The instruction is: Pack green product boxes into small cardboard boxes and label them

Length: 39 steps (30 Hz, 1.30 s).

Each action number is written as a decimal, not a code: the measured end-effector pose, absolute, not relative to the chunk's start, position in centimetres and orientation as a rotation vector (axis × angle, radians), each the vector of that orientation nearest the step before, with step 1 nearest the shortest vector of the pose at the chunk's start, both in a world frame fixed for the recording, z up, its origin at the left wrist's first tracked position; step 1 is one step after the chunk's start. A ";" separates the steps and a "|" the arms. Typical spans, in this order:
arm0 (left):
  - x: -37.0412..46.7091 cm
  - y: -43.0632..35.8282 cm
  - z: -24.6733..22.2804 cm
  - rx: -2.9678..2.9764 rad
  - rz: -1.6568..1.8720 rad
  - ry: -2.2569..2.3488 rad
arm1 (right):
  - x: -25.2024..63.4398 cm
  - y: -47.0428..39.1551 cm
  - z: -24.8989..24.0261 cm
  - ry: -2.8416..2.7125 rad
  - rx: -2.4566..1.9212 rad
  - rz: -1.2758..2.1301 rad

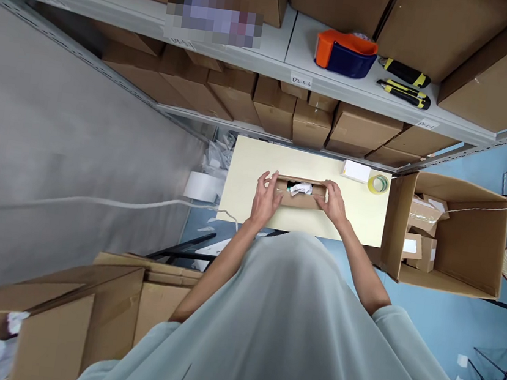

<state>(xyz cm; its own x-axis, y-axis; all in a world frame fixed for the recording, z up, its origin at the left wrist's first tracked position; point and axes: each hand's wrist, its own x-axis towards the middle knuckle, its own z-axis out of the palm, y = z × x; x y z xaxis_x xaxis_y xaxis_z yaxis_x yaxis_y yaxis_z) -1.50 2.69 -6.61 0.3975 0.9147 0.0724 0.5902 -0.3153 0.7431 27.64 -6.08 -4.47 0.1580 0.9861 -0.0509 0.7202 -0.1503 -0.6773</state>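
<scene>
A small, long cardboard box lies on the pale yellow tabletop, partly open at the top. Crumpled white paper and something dark and green show inside it. My left hand grips the box's left end, with fingers over the far edge and thumb at the near side. At the right end, my right hand holds it in the same way. To the right on the table are a white box and a roll of yellow-green tape.
Above the table's far edge, a metal shelf holds cartons, an orange and blue tape dispenser and yellow-black cutters. A big open carton with small boxes stands right. A white roll is left; more cartons stand lower left.
</scene>
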 end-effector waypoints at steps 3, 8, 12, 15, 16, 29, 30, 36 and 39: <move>-2.1 2.5 -6.7 2.043 0.629 1.207 | 27.0 -7.5 -4.7 -1.596 -1.955 0.636; -1.8 1.7 -6.6 1.994 0.719 1.268 | 26.6 -8.0 -5.0 -1.547 -1.973 0.611; -1.4 1.2 -6.0 1.969 0.795 1.310 | 26.7 -7.2 -4.1 -1.519 -1.972 0.555; -1.4 0.9 -5.6 1.997 0.798 1.316 | 26.5 -6.4 -2.7 -1.520 -1.972 0.448; -1.5 0.9 -5.5 2.013 0.800 1.311 | 26.3 -6.0 -2.2 -1.551 -1.960 0.419; -1.8 0.7 -4.0 2.124 0.632 1.156 | 23.7 -4.1 -2.1 -2.081 -1.815 0.743; -1.7 0.9 -4.0 2.113 0.618 1.163 | 23.7 -4.2 -2.3 -2.060 -1.812 0.761; -0.6 2.1 -4.1 2.102 0.586 1.164 | 23.4 -3.7 -3.0 -2.052 -1.830 0.801; -0.1 2.6 -4.3 2.109 0.614 1.173 | 23.4 -3.3 -2.9 -2.069 -1.814 0.796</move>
